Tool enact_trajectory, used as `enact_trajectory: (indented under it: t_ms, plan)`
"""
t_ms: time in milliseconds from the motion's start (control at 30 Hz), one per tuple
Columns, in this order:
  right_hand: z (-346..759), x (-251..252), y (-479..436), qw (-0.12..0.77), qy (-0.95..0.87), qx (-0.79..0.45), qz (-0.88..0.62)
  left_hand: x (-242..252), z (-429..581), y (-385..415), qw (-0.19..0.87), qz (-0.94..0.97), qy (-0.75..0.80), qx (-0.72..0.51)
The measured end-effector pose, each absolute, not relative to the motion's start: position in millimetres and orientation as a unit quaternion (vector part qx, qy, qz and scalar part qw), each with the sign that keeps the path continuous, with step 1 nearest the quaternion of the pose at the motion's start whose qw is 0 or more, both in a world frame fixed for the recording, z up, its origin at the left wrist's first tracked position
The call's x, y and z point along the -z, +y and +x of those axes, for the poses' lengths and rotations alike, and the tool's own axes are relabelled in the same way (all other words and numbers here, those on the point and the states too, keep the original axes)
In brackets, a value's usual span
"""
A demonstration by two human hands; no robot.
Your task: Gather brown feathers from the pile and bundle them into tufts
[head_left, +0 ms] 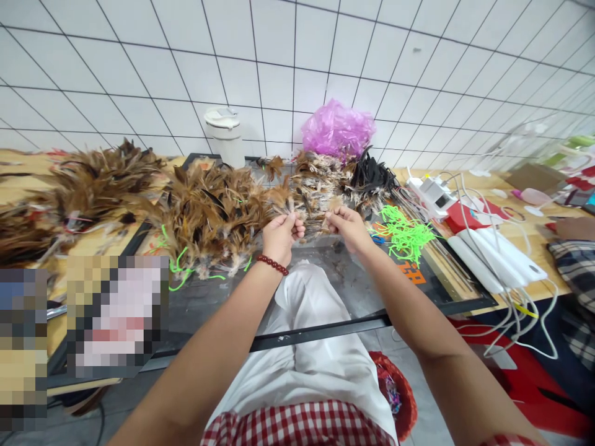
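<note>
- From my remote seat I see the left hand (281, 236) in a closed pinch, thumb against fingers, and it appears to have a soft tuft of brown and tan feathers (280, 197) by the base.
- The tuft lies beyond that pinch, on the far side from me; its long axis points away toward the tiled wall, leaning slightly left.
- The right hand (349, 228) is level with it, thumb and fingertips drawn together. A small tan feather wisp (335, 203) shows at its tips and looks pinched there, though I can't make out the contact.
- The relation I judge decisive is the sideways gap: the two pinches face each other, near but apart, with the wisp just right of the tuft. The left hand is the nearer one to the tuft — the right would have to cross leftward to meet its base.
- Behind that gap lies a layered heap of pale-based brown feathers (315, 189), within close range of both hands.
- Left of the left hand sits a loose pile of long brown feathers (209, 207); the tangle of neon-green cords (404, 232) is on the right hand's outer side — apart from its fingers.
</note>
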State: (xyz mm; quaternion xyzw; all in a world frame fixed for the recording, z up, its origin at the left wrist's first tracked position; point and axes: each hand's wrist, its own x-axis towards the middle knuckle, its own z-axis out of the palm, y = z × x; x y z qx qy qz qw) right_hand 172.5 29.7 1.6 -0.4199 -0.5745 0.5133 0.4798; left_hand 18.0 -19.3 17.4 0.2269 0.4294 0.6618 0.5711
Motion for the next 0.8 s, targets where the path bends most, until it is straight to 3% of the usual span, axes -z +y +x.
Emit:
enact_trajectory:
  t_ms: [100,333,567,800]
  plan:
    - [172,-8,25,0.476,-0.536,-0.579,-0.388,-15,20,-21,0.597,0.246,0.443,-0.622]
    - [165,-8,18,0.479,-0.58,-0.557,-0.353,-9,20,-23,0.678,0.261,0.43,-0.537]
    - [160,-8,15,0.511,-0.58,-0.509,-0.378,-14,26,-27,0.654,0.301,0.451,-0.527]
    - [159,-8,15,0.48,-0.531,-0.575,-0.396,-11,29,-26,0.618,0.307,0.462,-0.557]
